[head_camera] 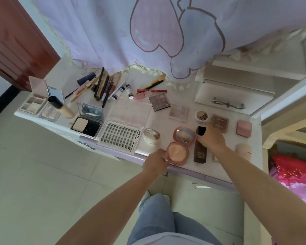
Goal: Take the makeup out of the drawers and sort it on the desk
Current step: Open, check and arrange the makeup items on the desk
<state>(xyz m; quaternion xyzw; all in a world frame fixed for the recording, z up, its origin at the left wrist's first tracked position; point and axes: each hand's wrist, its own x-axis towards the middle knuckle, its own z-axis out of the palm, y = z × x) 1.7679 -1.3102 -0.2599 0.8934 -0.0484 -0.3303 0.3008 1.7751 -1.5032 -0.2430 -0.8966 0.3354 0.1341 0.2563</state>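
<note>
A round pink powder compact lies open at the desk's front edge, its mirrored lid raised. My left hand grips the compact's base at its left rim. My right hand pinches the right edge of the lid. Just right of the compact a dark brown bottle with a black cap lies on the desk, partly under my right hand.
Across the desk lie a lash tray, a black compact, a round jar, eyeshadow palettes, pencils and brushes, a foundation bottle, and pink cases. White drawers stand back right.
</note>
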